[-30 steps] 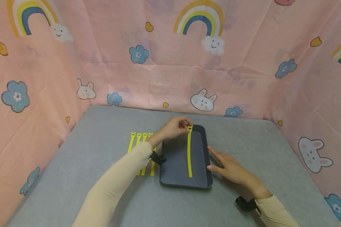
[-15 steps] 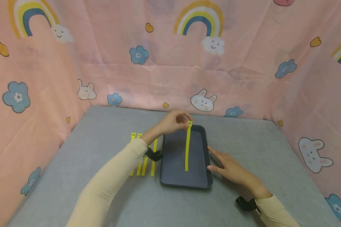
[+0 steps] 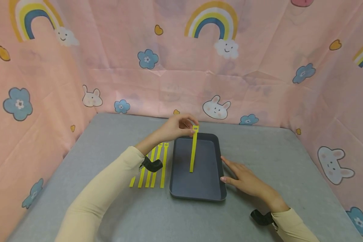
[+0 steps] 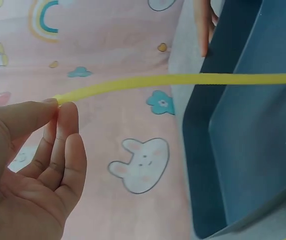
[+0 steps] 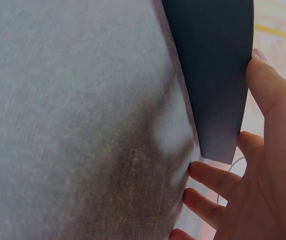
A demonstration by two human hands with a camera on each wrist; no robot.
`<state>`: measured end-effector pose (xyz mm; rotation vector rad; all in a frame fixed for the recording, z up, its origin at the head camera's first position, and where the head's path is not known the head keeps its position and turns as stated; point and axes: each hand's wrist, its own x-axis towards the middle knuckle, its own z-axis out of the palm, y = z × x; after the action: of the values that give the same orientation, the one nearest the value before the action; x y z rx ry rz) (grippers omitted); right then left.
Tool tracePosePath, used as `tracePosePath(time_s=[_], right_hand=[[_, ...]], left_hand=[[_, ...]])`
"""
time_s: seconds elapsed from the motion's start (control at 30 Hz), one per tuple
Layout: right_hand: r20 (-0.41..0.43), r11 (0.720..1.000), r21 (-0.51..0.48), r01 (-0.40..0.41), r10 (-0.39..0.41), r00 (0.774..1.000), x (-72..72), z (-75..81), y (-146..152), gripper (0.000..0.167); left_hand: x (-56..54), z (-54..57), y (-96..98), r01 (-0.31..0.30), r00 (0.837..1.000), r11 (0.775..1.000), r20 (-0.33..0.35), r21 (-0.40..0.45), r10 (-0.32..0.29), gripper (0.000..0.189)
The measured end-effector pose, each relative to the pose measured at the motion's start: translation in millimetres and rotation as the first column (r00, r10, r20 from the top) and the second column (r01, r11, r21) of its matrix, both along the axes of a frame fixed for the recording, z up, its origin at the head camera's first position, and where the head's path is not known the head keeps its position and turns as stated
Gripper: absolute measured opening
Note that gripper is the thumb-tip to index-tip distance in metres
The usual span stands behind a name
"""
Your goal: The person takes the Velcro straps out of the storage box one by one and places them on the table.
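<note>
Between thumb and forefinger, my left hand [image 3: 176,128] pinches the slotted head of a yellow hook-and-loop cable tie [image 3: 193,151]. The tie hangs over the dark grey baking tray [image 3: 207,181]; in the left wrist view its strip [image 4: 168,80] bends slightly, its far end over the tray floor. My right hand [image 3: 245,178] touches the tray's right side with thumb and fingertips, fingers extended. The right wrist view shows the thumb [image 5: 268,82] at the rim and the fingertips low by the outer wall [image 5: 213,75].
Several similar yellow ties [image 3: 164,166] lie side by side on the grey table [image 3: 260,148], left of the tray, partly hidden by my left forearm and its black wrist camera [image 3: 152,164]. A pink patterned curtain [image 3: 175,84] encloses the back and sides.
My left hand has risen and shifted left and away with the tie, whose lower end has drawn back from near the tray's front to around its middle. My right hand stays put.
</note>
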<state>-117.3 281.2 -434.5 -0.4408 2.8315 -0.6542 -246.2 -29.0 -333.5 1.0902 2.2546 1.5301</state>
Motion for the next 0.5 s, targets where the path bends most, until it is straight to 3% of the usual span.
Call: tracePosePath(time_s=[0.3, 0.5], right_hand=[[-0.015, 1.0, -0.009, -0.007, 0.007, 1.0, 0.4, -1.0, 1.1, 0.079], [-0.017, 1.0, -0.006, -0.004, 0.004, 1.0, 0.6, -0.9, 0.8, 0.079]], left_hand=[[10.3, 28.5, -39.1, -0.015, 1.0, 0.999, 0.007, 0.044, 0.015, 0.027], [15.7, 47.2, -71.1, -0.07, 0.998, 0.998, 0.004, -0.003, 0.07, 0.029]])
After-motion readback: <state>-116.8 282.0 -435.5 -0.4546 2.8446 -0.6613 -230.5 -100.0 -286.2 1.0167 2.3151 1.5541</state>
